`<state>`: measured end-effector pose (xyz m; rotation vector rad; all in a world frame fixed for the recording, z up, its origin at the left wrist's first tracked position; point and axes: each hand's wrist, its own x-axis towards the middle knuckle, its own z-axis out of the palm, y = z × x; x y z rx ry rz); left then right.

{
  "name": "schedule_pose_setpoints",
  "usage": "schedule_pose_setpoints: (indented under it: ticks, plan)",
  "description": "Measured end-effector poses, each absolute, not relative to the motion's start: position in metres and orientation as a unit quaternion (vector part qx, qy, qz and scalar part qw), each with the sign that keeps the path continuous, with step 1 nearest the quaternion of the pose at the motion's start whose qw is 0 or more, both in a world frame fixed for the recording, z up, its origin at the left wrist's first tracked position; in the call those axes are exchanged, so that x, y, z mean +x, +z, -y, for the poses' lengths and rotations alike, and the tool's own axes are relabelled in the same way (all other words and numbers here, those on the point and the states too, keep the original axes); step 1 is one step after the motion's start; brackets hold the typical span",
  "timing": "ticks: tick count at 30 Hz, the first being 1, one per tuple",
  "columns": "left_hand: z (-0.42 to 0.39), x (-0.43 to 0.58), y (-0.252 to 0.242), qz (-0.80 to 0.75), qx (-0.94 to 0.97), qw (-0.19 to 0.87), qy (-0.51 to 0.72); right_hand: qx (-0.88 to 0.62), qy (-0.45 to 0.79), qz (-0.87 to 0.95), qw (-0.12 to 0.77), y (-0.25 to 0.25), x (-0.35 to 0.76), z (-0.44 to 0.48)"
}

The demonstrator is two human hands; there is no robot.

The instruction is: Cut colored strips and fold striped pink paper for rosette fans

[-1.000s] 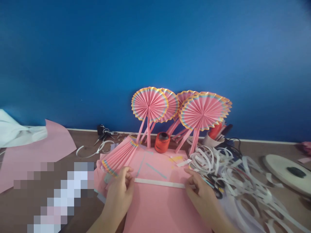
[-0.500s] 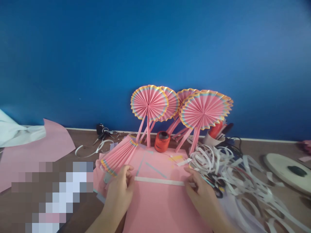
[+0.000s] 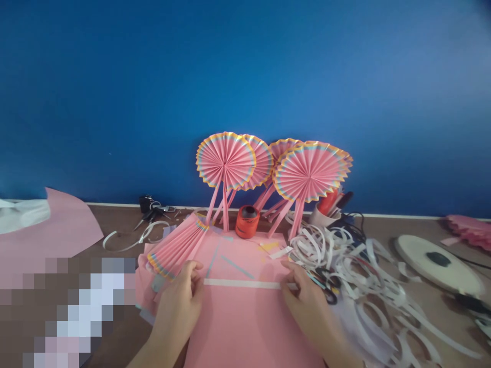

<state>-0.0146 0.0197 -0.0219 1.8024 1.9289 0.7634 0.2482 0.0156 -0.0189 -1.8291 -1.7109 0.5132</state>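
A pink paper sheet lies before me with a white strip running along its far edge. At the strip's left end, my left hand is closed, thumb and fingers pinching the sheet's edge. My right hand pinches the same edge at the right end, its fingertips partly hidden. Beyond the sheet is more pink paper with thin blue strips on it. A pleated pink paper piece with a yellow and blue border rests just past my left hand.
Several round pleated paper fans stand against the blue wall. An orange spool sits before them. Curled white strips, scissors and a pen cup are at right, with a pale oval object beyond. Keys lie at left.
The view has turned slightly right, so everything sits further left in the picture. Both hands keep their places at the two ends of the white strip.
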Motion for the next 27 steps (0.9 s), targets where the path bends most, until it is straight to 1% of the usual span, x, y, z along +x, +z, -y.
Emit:
schedule_pose_setpoints:
  ticks: [9, 27]
  plan:
    - [-0.0208, -0.0151, -0.0232, -0.688, 0.652, 0.176, 0.266, -0.676, 0.175, 0.643, 0.314, -0.0209, 0.2484, -0.0151]
    - [-0.0218, -0.0147, -0.0222, -0.691, 0.65, 0.171, 0.265, -0.684, 0.161, 0.651, 0.287, -0.0173, 0.2445, -0.0132]
